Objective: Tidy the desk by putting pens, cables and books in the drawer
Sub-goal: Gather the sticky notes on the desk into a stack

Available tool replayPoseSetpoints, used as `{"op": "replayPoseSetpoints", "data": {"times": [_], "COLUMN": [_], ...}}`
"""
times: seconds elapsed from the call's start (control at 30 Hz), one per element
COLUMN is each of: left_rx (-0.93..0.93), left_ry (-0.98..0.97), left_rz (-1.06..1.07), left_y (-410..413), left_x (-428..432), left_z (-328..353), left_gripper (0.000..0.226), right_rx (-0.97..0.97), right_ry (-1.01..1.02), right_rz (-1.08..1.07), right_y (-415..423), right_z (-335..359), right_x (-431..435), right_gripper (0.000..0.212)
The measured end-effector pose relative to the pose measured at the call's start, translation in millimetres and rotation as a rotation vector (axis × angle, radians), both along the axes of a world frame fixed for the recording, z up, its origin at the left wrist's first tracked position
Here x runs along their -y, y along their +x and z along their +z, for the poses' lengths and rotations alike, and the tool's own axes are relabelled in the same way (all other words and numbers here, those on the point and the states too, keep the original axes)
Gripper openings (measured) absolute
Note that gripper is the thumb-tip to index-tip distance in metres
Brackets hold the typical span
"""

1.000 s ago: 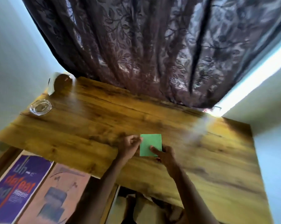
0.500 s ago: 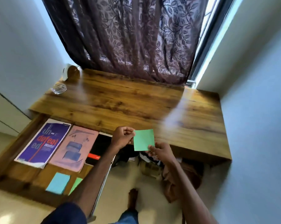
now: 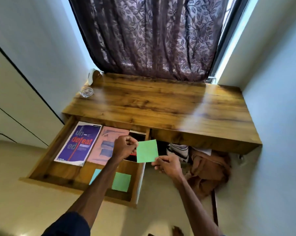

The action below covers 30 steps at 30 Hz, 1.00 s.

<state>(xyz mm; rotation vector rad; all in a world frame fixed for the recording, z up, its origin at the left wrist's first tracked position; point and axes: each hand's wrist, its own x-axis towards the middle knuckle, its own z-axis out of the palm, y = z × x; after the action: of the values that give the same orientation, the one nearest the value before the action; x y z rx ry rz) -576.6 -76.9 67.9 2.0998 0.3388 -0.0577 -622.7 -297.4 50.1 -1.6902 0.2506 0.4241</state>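
Both hands hold a green square note pad [image 3: 147,151] in the air over the right end of the open wooden drawer [image 3: 41,160]. My left hand [image 3: 125,147] pinches its left edge and my right hand [image 3: 167,165] pinches its lower right corner. Inside the drawer lie a purple book [image 3: 79,143], a pink book [image 3: 106,145], a black item with red [image 3: 137,136], a blue note pad [image 3: 95,174] and another green note pad [image 3: 122,182]. My left forearm hides part of the drawer's contents.
The wooden desk top [image 3: 161,106] carries a glass ashtray [image 3: 86,92] and a rounded object [image 3: 94,76] at its far left corner. A dark curtain [image 3: 152,36] hangs behind. Brown cloth and a bag [image 3: 207,167] lie under the desk on the floor.
The green pad has been lifted off the desk top and carried back toward me, over the open drawer. The view has pulled back, showing the whole drawer.
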Motion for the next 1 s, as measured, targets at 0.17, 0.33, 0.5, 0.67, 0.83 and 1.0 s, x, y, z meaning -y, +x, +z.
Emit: {"op": "replayPoseSetpoints", "data": {"times": [0.17, 0.33, 0.5, 0.67, 0.83, 1.0], "left_rx": [-0.072, -0.171, -0.291, -0.253, -0.357, -0.392], "left_ry": [0.056, 0.076, -0.126, -0.130, -0.098, 0.034], "left_rz": [-0.002, -0.004, -0.001, 0.050, 0.137, 0.131], "left_y": [-38, -78, -79, -56, -31, -47], "left_x": [-127, -214, -236, -263, -321, -356], "left_z": [-34, -36, -43, -64, -102, -104], "left_gripper": [0.006, 0.021, 0.023, 0.012, 0.024, 0.032], "right_rx": [-0.052, -0.166, -0.130, -0.172, -0.300, -0.204], "right_ry": [0.018, 0.043, -0.038, -0.036, -0.093, -0.447], "right_rz": [-0.106, -0.156, -0.165, -0.171, 0.042, 0.157], "right_y": [-41, -74, -72, -43, -20, -9], "right_z": [-25, -37, -34, -55, -84, -125], "right_x": [-115, -199, -244, -288, -331, -345], "right_gripper": [0.017, 0.015, 0.013, 0.014, 0.026, 0.017]}}
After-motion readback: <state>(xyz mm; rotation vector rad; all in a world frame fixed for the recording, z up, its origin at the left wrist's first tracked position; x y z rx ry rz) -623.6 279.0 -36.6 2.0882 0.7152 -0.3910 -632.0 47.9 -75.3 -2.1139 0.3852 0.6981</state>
